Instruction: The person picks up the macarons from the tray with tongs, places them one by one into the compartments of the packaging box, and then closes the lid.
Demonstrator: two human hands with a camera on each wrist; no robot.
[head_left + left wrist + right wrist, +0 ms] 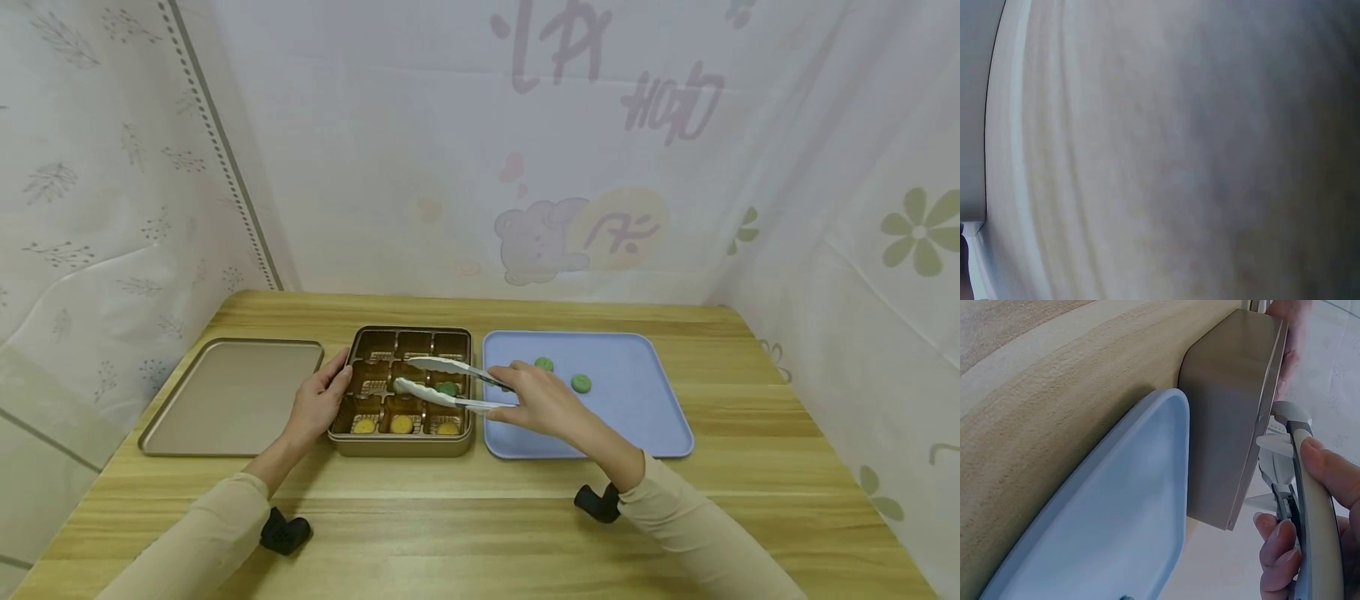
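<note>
A gold box with a three-by-three grid stands mid-table. Its front row holds three yellow pieces, and a green piece lies in the middle-right cell. My right hand grips white tongs, whose spread arms reach over the box on either side of the green piece. The tongs and box wall also show in the right wrist view. My left hand rests against the box's left wall with the thumb by the rim. The left wrist view is only a pale blur.
The box's gold lid lies flat to the left. Touching the box's right side is a blue tray carrying two green pieces. The wooden table is walled in by printed white curtains on three sides.
</note>
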